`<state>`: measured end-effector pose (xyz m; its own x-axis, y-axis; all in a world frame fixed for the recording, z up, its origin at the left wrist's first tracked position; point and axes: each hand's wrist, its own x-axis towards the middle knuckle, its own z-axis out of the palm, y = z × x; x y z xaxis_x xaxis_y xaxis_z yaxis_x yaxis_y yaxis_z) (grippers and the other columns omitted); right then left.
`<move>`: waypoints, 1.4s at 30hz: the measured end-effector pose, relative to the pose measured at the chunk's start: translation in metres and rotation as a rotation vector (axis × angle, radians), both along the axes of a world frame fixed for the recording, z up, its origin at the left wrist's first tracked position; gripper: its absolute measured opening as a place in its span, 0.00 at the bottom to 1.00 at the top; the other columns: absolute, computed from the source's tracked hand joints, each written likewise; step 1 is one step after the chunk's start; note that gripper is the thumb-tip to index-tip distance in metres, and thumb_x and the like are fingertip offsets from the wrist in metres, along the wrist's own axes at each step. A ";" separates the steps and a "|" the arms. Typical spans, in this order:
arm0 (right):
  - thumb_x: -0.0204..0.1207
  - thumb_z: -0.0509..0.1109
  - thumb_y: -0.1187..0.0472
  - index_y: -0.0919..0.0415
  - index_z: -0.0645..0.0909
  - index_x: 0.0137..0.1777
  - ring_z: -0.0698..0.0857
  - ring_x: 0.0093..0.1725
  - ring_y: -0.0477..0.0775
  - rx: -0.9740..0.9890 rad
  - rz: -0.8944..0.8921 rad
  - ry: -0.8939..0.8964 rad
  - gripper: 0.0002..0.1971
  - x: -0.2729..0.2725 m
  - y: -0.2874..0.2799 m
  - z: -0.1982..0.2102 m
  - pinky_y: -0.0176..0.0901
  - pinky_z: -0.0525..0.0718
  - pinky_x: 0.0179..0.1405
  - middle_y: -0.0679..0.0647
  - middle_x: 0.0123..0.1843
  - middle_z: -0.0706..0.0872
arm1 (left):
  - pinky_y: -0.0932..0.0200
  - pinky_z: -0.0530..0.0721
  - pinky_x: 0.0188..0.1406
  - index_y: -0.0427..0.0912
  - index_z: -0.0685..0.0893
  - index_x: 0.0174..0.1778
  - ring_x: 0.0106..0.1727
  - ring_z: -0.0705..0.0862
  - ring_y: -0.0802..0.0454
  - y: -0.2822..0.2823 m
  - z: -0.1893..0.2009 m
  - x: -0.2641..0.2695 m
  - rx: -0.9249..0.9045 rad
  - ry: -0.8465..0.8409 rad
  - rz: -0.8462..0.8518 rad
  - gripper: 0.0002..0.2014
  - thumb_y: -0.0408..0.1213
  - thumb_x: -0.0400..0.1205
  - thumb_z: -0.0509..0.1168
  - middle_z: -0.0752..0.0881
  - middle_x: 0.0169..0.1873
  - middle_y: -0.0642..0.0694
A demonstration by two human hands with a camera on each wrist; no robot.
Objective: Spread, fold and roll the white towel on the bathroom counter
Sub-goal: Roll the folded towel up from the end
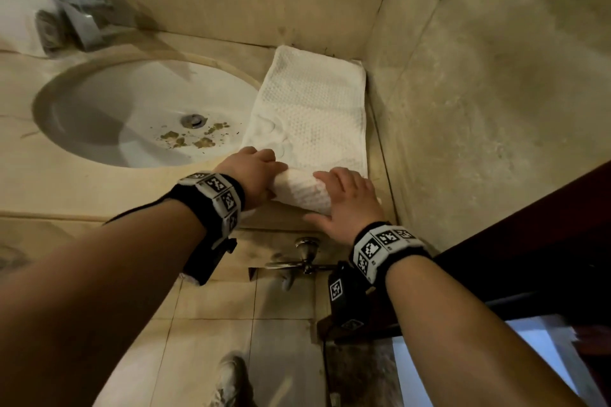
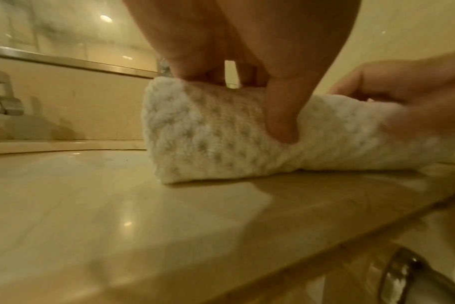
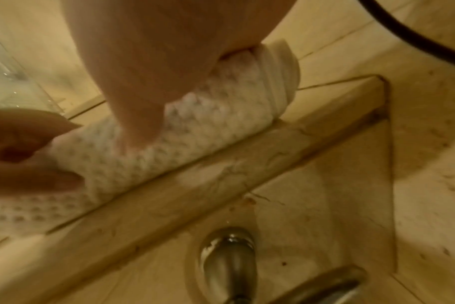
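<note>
The white towel (image 1: 310, 109) lies as a long folded strip on the counter (image 1: 82, 188), right of the sink. Its near end is rolled into a thick roll (image 1: 302, 192) close to the counter's front edge. My left hand (image 1: 254, 172) grips the roll's left end, fingers curled over the top and thumb (image 2: 282, 119) pressed into its front. My right hand (image 1: 344, 198) wraps the roll's right part, thumb (image 3: 140, 123) on the near side. The roll (image 2: 208, 133) rests on the counter, its layered right end (image 3: 281, 82) visible.
The white sink basin (image 1: 99, 116) with brown debris by the drain (image 1: 193, 120) sits left of the towel. A faucet (image 1: 79, 16) stands at the back left. The side wall (image 1: 479, 92) borders the towel on the right. A metal fitting (image 1: 305, 254) hangs below the counter edge.
</note>
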<state>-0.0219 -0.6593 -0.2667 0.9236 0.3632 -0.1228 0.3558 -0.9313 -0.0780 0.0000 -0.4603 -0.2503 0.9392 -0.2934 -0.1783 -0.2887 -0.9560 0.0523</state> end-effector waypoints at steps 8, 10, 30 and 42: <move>0.74 0.68 0.41 0.44 0.74 0.72 0.80 0.65 0.55 0.158 -0.043 0.209 0.26 0.007 0.002 0.019 0.45 0.77 0.63 0.50 0.67 0.82 | 0.55 0.70 0.70 0.52 0.68 0.76 0.72 0.72 0.46 0.012 0.007 0.002 -0.034 0.117 0.004 0.30 0.51 0.77 0.68 0.74 0.72 0.49; 0.75 0.68 0.42 0.46 0.76 0.71 0.80 0.64 0.54 0.185 -0.043 0.367 0.25 0.014 0.000 0.023 0.43 0.76 0.60 0.50 0.66 0.83 | 0.51 0.71 0.70 0.51 0.65 0.74 0.71 0.73 0.45 0.016 0.000 -0.011 -0.024 0.026 -0.062 0.33 0.55 0.75 0.68 0.75 0.71 0.47; 0.71 0.72 0.47 0.54 0.72 0.72 0.77 0.64 0.58 0.109 0.069 -0.107 0.30 -0.004 0.003 -0.006 0.48 0.72 0.65 0.52 0.67 0.80 | 0.53 0.66 0.75 0.52 0.60 0.80 0.76 0.67 0.47 0.007 0.006 -0.009 0.037 0.073 -0.040 0.35 0.59 0.79 0.62 0.67 0.76 0.50; 0.77 0.62 0.40 0.47 0.65 0.77 0.69 0.74 0.54 0.033 0.049 0.102 0.29 0.013 0.002 0.012 0.50 0.66 0.73 0.49 0.75 0.70 | 0.51 0.76 0.68 0.55 0.66 0.75 0.68 0.74 0.46 0.002 0.007 -0.006 0.070 0.055 -0.059 0.30 0.54 0.77 0.66 0.74 0.70 0.52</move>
<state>-0.0092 -0.6569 -0.2544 0.8880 0.4130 -0.2023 0.3897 -0.9093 -0.1459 -0.0062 -0.4584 -0.2434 0.9087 -0.3332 -0.2515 -0.3434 -0.9392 0.0036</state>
